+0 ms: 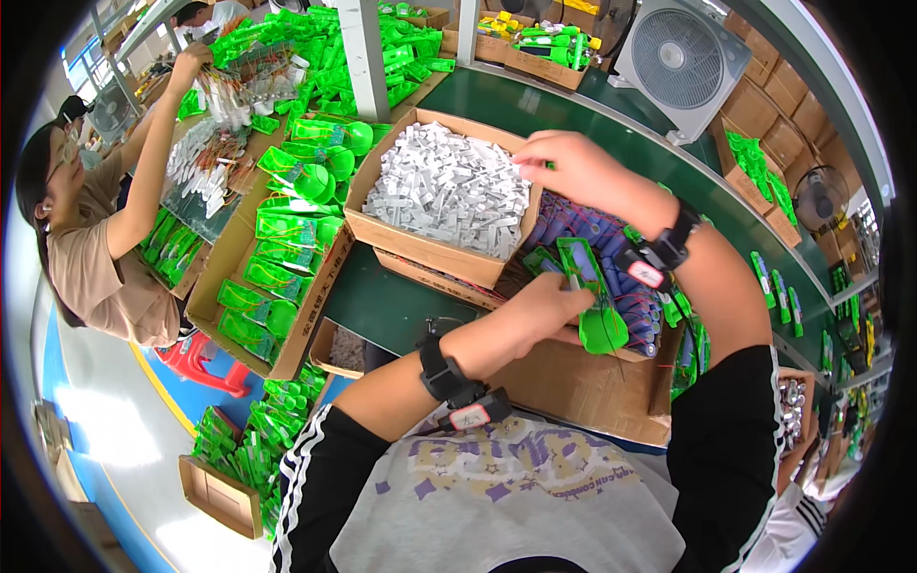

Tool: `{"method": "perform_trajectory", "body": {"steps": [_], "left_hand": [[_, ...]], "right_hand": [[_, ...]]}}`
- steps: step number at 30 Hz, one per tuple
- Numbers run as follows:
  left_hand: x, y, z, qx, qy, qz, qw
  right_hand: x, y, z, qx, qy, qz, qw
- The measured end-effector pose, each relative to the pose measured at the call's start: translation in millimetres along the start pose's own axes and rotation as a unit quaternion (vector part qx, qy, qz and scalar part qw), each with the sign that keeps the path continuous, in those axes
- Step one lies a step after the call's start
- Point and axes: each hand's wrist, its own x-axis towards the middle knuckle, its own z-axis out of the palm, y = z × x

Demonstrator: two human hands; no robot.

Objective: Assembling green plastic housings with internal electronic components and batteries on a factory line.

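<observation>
While the left hand (544,310) keeps its fingers clamped on the bright green plastic paddle-shaped housing (590,298) over the box of blue cells (626,277), the right hand (564,164), fingers pinched together, should lift one small white part from the cardboard box of white plastic pieces (444,191); hold the housing level.

Brown carton (420,244) centre, perhaps open.

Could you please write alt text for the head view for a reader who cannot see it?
The left hand holds a green plastic part while the right hand reaches into a cardboard box of small white pieces. Beside them, a co-worker handles green parts at a long bench.
</observation>
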Motion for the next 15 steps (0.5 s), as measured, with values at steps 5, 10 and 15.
{"method": "perform_trajectory", "body": {"steps": [5,10,15], "left_hand": [[-26.4,-17.3,-6.1,0.114,0.009,0.010,0.993],[-47.5,-18.6,-19.3,0.200,0.013,0.004,0.980],[-54.4,-29.5,-38.8,0.204,0.012,0.062,0.977]], "right_hand": [[39.3,15.8,52.6,-0.084,-0.001,-0.115,0.990],[40.7,20.0,56.9,-0.112,-0.033,-0.065,0.991],[20.3,-23.8,34.8,0.120,0.051,0.068,0.989]]}}
